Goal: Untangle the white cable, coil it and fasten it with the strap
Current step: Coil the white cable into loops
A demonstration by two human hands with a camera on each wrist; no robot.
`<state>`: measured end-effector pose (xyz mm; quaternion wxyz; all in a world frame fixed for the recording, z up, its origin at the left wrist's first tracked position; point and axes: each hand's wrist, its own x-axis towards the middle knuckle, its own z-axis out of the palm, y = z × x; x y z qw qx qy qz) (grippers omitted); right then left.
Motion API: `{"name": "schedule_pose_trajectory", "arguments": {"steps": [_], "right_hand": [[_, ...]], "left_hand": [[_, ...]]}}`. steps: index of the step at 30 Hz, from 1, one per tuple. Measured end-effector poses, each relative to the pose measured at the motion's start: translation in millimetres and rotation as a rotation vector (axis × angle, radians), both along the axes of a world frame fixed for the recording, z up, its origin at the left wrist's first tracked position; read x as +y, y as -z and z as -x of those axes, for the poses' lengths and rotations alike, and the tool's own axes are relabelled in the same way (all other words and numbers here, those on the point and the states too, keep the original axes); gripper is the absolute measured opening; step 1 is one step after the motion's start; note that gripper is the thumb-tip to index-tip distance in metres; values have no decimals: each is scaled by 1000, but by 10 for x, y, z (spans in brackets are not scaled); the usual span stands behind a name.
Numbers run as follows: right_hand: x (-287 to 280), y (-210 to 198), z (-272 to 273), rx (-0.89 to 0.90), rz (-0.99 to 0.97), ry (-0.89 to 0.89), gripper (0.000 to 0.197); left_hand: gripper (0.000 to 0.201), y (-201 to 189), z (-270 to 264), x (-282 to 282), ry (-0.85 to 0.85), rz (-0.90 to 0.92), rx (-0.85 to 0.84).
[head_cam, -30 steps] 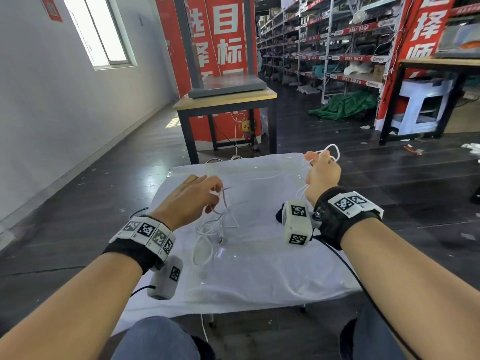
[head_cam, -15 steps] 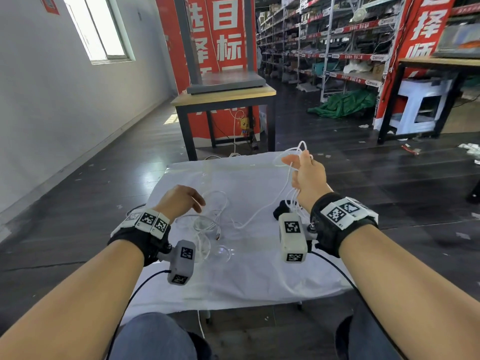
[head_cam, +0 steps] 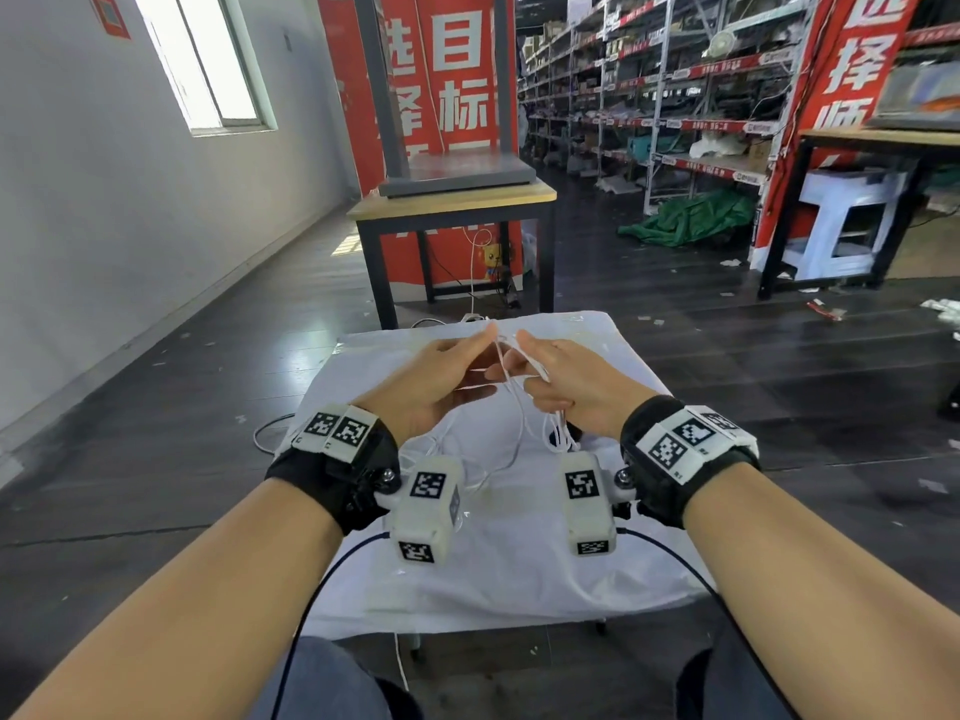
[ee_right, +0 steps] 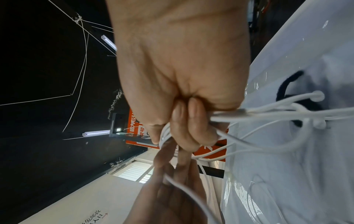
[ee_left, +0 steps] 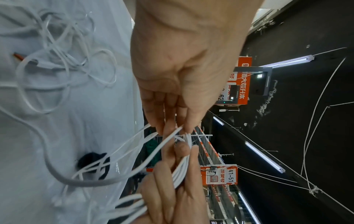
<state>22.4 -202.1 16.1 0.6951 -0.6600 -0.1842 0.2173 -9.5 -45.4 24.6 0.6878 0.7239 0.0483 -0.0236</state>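
Note:
The white cable (head_cam: 521, 414) hangs in thin strands from both hands above the white-covered table (head_cam: 467, 574). My left hand (head_cam: 483, 345) pinches strands at its fingertips (ee_left: 172, 128). My right hand (head_cam: 519, 368) grips several gathered loops (ee_left: 180, 174) in its curled fingers (ee_right: 184, 121). The two hands touch at mid-table height. More of the cable lies in a loose tangle (ee_left: 57, 68) on the cloth. A black strap (ee_left: 93, 163) lies on the cloth under the right hand, and it also shows in the right wrist view as a strap (ee_right: 287, 91) partly crossed by cable.
A wooden-topped table (head_cam: 452, 200) with a grey base on it stands just beyond the white one. Shelving (head_cam: 675, 96), a green tarp (head_cam: 691, 215) and a white stool (head_cam: 841, 220) are at the back right. Another white lead (head_cam: 265, 433) lies on the dark floor at left.
My left hand has risen from the tangle on the cloth and moved right to meet the right hand. The right hand has come inward and now shares the strands with it.

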Motion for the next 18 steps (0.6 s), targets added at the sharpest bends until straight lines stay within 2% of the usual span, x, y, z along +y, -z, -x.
{"name": "schedule_pose_trajectory", "arguments": {"steps": [4,8,11,14,15,18], "right_hand": [[-66,24,-16,0,23,9,39],[-129,67,-72,63,-13,72,39],[-171,49,-73,108,-45,43,38],[-198,-6,-97,179,-171,17,38],[-203,-33,-108,199,-222,20,39],[-193,-99,-137,228,-301,21,39]], "left_hand": [[15,16,19,73,-37,19,-7],[15,-23,26,243,-211,-65,-72],[16,13,-27,420,-360,-123,-127],[18,123,-68,629,-477,-156,-81],[25,164,-72,691,-482,-267,-47],[59,213,-49,706,-353,-822,90]]}}
